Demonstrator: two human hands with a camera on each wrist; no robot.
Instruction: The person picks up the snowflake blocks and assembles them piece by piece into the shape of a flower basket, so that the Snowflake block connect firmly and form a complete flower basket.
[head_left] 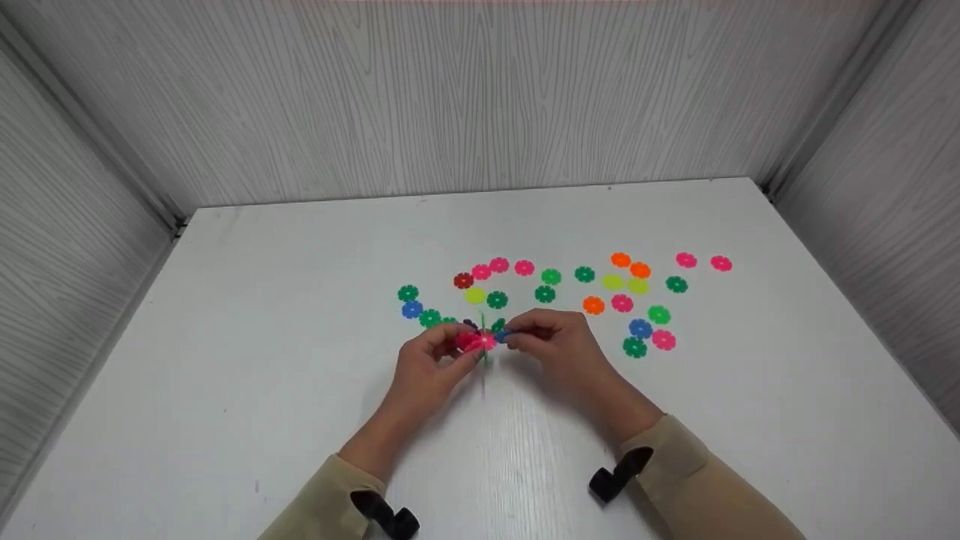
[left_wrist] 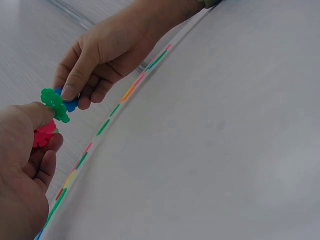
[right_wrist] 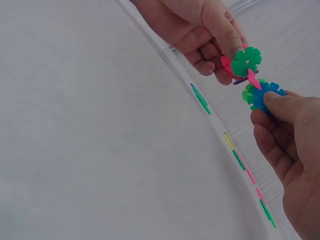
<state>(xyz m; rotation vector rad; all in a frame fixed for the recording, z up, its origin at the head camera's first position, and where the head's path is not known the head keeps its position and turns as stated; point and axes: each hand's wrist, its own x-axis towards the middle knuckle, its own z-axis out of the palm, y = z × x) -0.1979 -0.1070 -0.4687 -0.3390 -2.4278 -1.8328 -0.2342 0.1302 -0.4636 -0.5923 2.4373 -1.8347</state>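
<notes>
Your left hand (head_left: 429,369) pinched a joined cluster of toy discs (head_left: 487,342), thumb and fingers closed on it, no slack. Pink, green and purple pieces showed there from the right wrist. Your right hand (head_left: 564,343) pinched a blue disc (right_wrist: 256,101), thumb against fingers, with a lighter green disc (right_wrist: 248,94) right behind it. You had the blue disc at the cluster's right side; couldn't tell if it was slotted in. Both hands were over the white table (head_left: 300,322), close together. Loose discs lay flat past your hands: an upper green disc (head_left: 408,293) and a lower blue disc (head_left: 412,309) beyond your left, an orange disc (head_left: 593,305) beyond your right. A flat pink disc (head_left: 664,340) lay right of your right hand.
</notes>
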